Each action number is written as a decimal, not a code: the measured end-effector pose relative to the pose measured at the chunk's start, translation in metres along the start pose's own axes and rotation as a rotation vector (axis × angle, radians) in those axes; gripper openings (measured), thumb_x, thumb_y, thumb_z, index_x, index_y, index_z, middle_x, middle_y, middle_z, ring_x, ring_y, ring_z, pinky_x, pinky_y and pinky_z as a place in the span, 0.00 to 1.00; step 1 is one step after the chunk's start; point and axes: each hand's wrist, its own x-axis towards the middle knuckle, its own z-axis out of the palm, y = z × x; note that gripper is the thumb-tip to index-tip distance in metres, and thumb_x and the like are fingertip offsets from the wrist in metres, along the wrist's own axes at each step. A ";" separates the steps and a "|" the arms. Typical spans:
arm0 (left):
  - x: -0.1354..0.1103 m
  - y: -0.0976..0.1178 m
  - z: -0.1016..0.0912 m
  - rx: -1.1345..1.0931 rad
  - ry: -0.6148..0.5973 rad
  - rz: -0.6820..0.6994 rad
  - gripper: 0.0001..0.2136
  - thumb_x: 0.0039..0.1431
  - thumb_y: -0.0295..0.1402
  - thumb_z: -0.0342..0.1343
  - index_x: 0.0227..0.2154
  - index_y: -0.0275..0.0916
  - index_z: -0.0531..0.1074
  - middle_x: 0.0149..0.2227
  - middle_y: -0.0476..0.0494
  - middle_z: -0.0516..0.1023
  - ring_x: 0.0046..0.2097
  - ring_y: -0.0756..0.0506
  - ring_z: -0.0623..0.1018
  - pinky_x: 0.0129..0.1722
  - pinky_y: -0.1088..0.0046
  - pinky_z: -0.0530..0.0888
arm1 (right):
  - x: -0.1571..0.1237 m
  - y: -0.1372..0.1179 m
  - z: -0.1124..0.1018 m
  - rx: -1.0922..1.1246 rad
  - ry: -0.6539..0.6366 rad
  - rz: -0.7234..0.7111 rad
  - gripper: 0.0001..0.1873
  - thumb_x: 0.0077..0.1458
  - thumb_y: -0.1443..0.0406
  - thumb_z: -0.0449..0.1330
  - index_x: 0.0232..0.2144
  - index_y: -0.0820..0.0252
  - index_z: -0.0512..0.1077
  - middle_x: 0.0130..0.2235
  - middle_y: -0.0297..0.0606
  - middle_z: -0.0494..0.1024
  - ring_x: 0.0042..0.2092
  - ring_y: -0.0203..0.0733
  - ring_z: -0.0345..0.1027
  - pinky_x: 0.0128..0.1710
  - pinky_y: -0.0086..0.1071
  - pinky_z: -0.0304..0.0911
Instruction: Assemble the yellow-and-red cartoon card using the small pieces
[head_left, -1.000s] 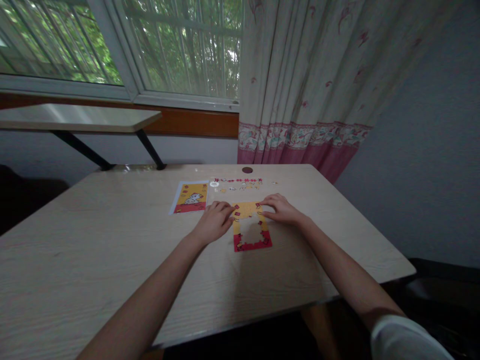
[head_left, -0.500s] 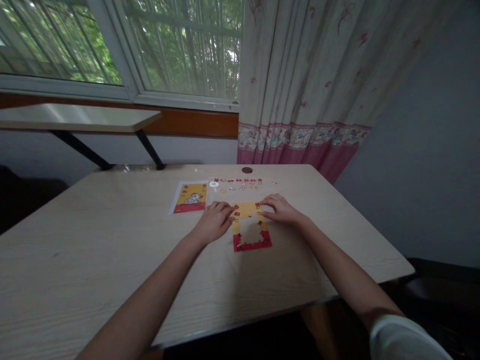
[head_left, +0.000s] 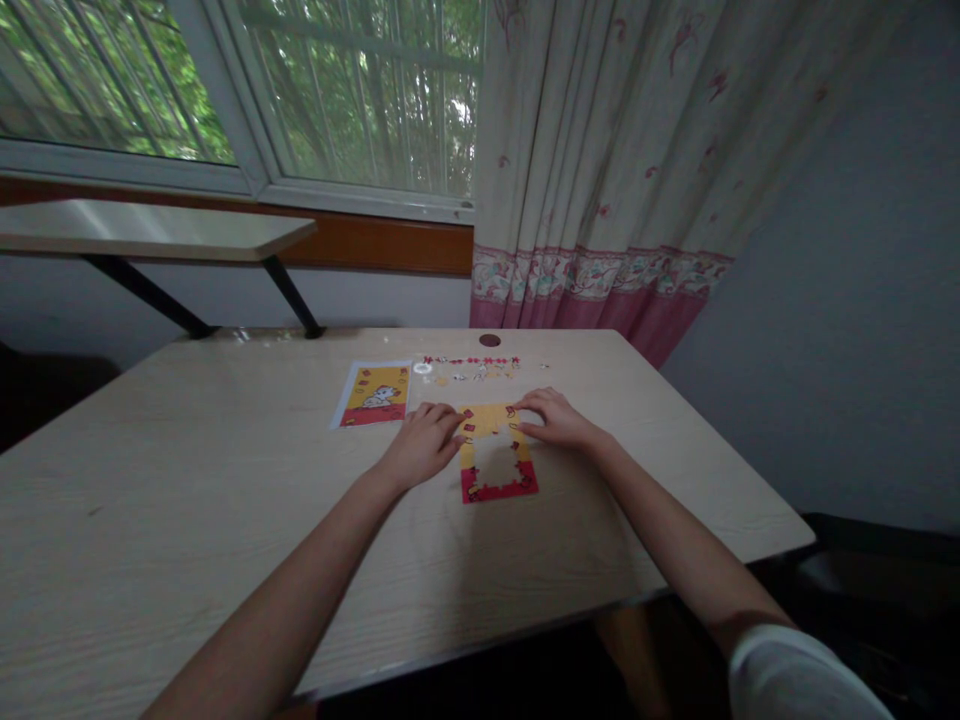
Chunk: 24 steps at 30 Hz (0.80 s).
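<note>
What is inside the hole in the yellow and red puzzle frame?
Inside the puzzle frame only bare wooden table shows. The left hand and right hand cover the frame's top corners, so what lies under them is hidden.

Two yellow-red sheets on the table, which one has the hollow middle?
The frame sheet between the left hand and right hand. The card, farther left, has a full picture.

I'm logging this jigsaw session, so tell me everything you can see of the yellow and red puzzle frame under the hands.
The puzzle frame lies flat on the pale wooden table, an upright rectangle that looks like thin card. Its border is yellow above and red along the near edge, dotted with small red and yellow shapes; the middle is open, showing wood. The left hand touches its upper left corner, the right hand its upper right.
</note>
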 end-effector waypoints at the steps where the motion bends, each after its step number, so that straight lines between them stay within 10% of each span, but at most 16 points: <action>1: 0.000 0.000 0.000 0.000 0.001 -0.002 0.16 0.60 0.37 0.47 0.48 0.38 0.69 0.45 0.39 0.71 0.48 0.40 0.66 0.48 0.59 0.64 | 0.000 0.000 0.000 -0.001 0.000 0.000 0.21 0.54 0.55 0.57 0.49 0.55 0.69 0.46 0.42 0.70 0.48 0.46 0.59 0.48 0.40 0.52; 24: 0.000 0.001 -0.001 0.008 0.002 0.002 0.15 0.60 0.37 0.46 0.47 0.38 0.69 0.45 0.39 0.71 0.47 0.40 0.67 0.48 0.59 0.64 | 0.002 0.003 0.002 0.005 0.014 -0.020 0.21 0.53 0.55 0.56 0.48 0.56 0.70 0.45 0.42 0.70 0.48 0.46 0.60 0.48 0.39 0.52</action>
